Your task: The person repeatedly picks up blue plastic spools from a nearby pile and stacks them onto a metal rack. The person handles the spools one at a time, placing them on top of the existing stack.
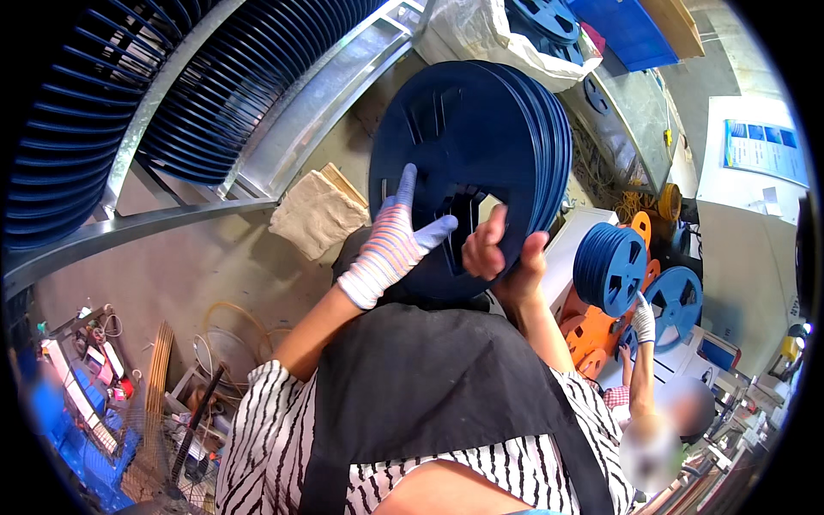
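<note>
A bundle of dark blue plastic reels (489, 112) stands in front of my apron, its round face with cut-out slots toward me. My left hand (394, 242) wears a white glove with coloured stripes. Its forefinger and thumb are stretched apart over the lower left of that face; its other fingers are hard to make out. My bare right hand (506, 257) is at the lower right rim of the bundle, its fingers loosely bent and apart from the thumb. Nothing shows between them. How firmly either hand touches the reels cannot be told.
A metal rack (292, 129) full of dark blue discs stands at the left. Beyond the bundle is a white sack (463, 34) with reels. A tan cloth-like bundle (318, 215) lies on the floor. At right, a co-worker's gloved hand (643, 319) touches blue reels (625, 279) beside orange parts (592, 339).
</note>
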Tool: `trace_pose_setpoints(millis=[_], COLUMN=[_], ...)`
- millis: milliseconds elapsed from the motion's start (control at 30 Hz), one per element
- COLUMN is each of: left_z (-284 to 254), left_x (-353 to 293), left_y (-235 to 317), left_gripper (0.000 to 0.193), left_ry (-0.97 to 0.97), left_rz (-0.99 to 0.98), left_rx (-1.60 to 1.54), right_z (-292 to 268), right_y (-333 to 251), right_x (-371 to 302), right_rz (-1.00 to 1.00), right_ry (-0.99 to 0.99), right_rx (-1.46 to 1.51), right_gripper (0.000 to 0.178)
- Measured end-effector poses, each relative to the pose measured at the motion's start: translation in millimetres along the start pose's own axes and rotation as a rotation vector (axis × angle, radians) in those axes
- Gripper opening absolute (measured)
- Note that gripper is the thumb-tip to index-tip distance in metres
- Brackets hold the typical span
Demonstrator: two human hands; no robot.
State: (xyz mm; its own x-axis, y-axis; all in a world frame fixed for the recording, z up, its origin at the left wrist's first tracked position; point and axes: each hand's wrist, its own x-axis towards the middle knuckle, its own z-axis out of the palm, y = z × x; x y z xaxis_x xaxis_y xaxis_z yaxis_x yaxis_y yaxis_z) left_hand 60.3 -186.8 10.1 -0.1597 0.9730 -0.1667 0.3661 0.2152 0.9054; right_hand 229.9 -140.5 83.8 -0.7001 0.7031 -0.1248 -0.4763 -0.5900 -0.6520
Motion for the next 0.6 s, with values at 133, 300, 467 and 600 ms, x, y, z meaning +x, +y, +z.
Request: trace_pose_setpoints(millis=[133, 300, 467, 600], left_z=[-9.3, -61.1, -77.6, -76.0], left_x=[2.9, -9.0, -19.6, -24.1], left_y=[-1.0, -18.6, -27.9, -23.9], left_gripper=[0.090, 0.062, 0.065, 0.067], left_ry=[0.002, -0.148, -0.160, -0.155], left_rz=[-0.183, -0.262, -0.147, -0.232], left_rx=[-0.742, -1.653, -1.827, -1.924], right_z=[33.8, 6.0, -20.0, -31.6], right_y=[-8.3, -19.9, -12.9, -10.0], right_x=[7.2, 12.0, 7.8, -3.5], right_rz=[0.144, 0.100, -0.013, -0.043], right_ry=[0.165, 0.502, 0.670, 0.736], right_rx=[-0.348, -0.194, -0.018, 0.059], right_gripper=[0.072, 0.051, 0.046, 0.047])
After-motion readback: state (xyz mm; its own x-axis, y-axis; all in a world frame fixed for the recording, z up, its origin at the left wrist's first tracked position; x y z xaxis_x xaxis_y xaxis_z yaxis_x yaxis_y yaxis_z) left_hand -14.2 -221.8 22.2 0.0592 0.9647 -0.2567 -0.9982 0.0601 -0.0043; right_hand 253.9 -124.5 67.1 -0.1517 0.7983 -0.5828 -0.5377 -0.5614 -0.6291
